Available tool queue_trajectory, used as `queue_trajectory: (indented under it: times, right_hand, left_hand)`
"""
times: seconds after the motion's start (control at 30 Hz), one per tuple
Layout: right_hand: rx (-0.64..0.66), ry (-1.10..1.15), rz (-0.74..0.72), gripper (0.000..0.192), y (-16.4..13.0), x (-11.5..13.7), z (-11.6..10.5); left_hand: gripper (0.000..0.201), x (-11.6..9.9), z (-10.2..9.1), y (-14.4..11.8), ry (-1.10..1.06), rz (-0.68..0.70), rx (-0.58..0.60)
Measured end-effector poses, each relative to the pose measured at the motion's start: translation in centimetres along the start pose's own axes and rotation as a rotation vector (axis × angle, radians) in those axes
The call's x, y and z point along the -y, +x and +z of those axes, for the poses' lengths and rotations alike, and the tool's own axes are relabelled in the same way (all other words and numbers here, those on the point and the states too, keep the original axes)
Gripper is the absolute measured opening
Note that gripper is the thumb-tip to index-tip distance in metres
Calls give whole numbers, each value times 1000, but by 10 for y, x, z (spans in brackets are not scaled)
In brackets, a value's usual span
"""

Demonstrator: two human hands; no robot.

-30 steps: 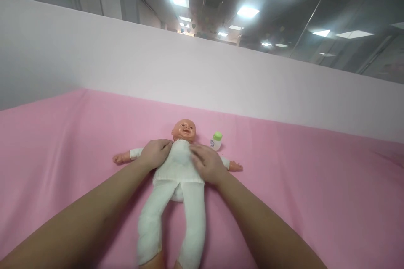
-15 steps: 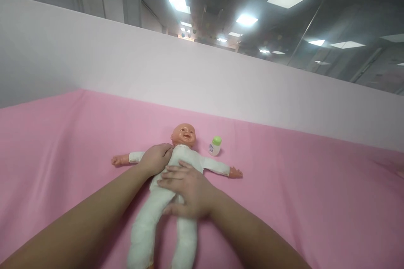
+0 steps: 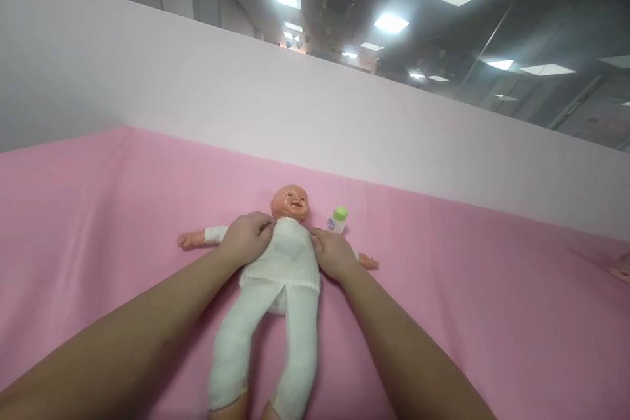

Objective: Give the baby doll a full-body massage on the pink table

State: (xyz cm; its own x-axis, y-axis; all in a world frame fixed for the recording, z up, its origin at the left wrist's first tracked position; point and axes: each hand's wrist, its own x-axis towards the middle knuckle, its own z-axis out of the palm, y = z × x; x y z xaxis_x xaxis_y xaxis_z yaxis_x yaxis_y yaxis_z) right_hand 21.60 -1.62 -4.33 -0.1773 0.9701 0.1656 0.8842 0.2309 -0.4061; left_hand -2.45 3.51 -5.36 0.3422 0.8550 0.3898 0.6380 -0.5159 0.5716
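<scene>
A baby doll [image 3: 285, 256] with a bare plastic head and a white cloth body lies on its back, its arms spread out to both sides. My left hand [image 3: 249, 237] is closed around the doll's shoulder at the left of the picture, thumb and fingers near the neck. On the opposite shoulder, my right hand [image 3: 333, 252] grips in the same way and hides most of that upper arm. Just beyond the right hand lies a small white bottle [image 3: 337, 222] with a green cap, its lower part covered by the hand.
A pink sheet [image 3: 418, 302] with soft folds spreads under the doll. Behind it runs a low white wall [image 3: 315, 105], with glass above reflecting ceiling lights. Something skin-coloured [image 3: 621, 269] shows at the right edge, too cut off to name.
My right hand has moved up from the doll's belly to its shoulder and closed there. The left hand stays at the other shoulder. The doll's torso now shows uncovered.
</scene>
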Motion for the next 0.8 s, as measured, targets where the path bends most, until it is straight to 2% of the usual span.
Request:
queue_trajectory:
  times: [0.1,0.17,0.23,0.27,0.33,0.47,0.63,0.8]
  right_hand:
    - [33,-61,73,36,2,-2,-1]
    - [40,-81,75,38,4,-3,1]
    - [44,-97,74,40,5,-4,3]
    - [46,-102,74,41,6,-5,4]
    - [49,-104,75,42,6,-6,4]
    - [61,-70,68,40,5,-5,1]
    - [89,-32,32,36,3,-1,-2]
    - [75,-20,31,40,2,-2,-1]
  left_hand:
    - [23,-29,-10,-15,-177,124,22]
    - [22,-53,-14,-29,-339,255,144]
    - [23,-74,-15,-42,-415,422,319]
    - [23,-81,-14,-46,-418,485,393]
    - [20,-87,-9,-50,-358,570,454]
    - [28,-79,1,-44,-162,601,424]
    - [57,-57,5,-28,-21,462,367]
    - [66,-33,7,-14,33,296,252]
